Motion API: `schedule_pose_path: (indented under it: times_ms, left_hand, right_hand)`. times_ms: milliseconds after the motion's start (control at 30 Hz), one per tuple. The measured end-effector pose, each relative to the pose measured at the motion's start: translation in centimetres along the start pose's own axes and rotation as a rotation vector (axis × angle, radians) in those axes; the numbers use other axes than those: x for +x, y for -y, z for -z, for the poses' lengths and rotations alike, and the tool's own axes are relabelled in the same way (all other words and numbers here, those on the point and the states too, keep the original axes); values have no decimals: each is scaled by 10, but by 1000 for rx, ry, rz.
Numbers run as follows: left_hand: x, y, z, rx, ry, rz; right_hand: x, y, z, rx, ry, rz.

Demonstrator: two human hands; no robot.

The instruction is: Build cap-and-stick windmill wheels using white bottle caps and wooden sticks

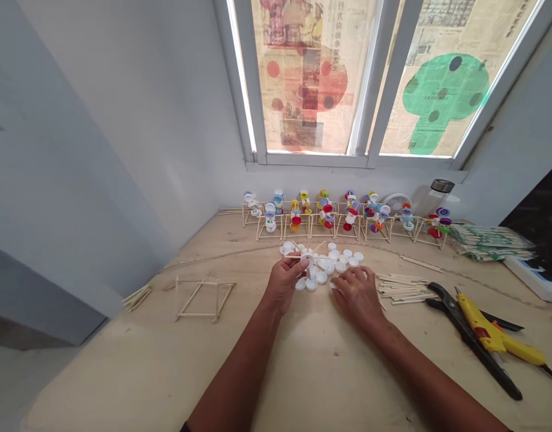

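One white bottle cap (307, 259) is pinched in the left hand (282, 285), fingers (298, 268) closed narrow on it, while the right hand (357, 295) is laid open, fingers (343, 281) spread at a heap of twenty-odd white caps (330, 263) on the desk (303, 372). Eight capped stick frames (350, 235) are lined up behind.

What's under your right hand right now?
The right hand is over a wooden tabletop, with white plastic bottle caps at its fingers; whatever lies directly under the palm is hidden.
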State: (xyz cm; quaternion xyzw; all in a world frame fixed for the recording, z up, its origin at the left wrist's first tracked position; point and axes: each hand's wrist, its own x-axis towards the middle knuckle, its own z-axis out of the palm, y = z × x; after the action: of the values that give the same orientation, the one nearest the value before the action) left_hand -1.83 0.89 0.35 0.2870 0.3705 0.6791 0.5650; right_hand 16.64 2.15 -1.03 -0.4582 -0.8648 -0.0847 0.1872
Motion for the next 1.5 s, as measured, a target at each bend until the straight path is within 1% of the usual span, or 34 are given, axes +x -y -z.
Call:
schedule_pose_path:
  times_ms: [100, 167, 233, 300, 433, 500, 633, 767, 933, 1100, 1167, 1333, 1500]
  left_hand:
    - [-2, 1, -2, 9, 8, 15]
    - [-4, 0, -4, 18, 16, 22]
    - [-7, 0, -7, 24, 27, 28]
    - [-9, -1, -9, 30, 40, 32]
    - [-12, 1, -14, 54, 72, 45]
    - [-14, 3, -15, 92, 97, 51]
    - [-18, 6, -17, 201, 163, 25]
    - [-20, 8, -18, 289, 255, 26]
    - [-20, 6, -20, 331, 269, 41]
    - [-21, 5, -20, 347, 340, 73]
    - [-21, 5, -20, 346, 338, 95]
    - [-21, 7, -21, 325, 324, 127]
    - [-18, 10, -16, 333, 296, 128]
  right_hand:
    - [-8, 12, 0, 35, 27, 66]
    - [-12, 13, 4, 56, 47, 102]
    - [-15, 8, 11, 108, 65, 119]
    - [-17, 0, 19, 233, 65, 69]
    - [-13, -15, 34, 572, -42, -178]
    - [-8, -17, 42, 712, -82, -251]
    - [1, -10, 48, 951, -44, -274]
    - [4, -5, 40, 1074, 7, -265]
    - [1, -8, 30, 1150, 23, -284]
    - [0, -11, 30, 1184, 17, -256]
    - [-1, -12, 30, 1169, 18, -241]
    - [-1, -12, 30, 1113, -28, -227]
    - [0, -6, 28, 1093, -55, -244]
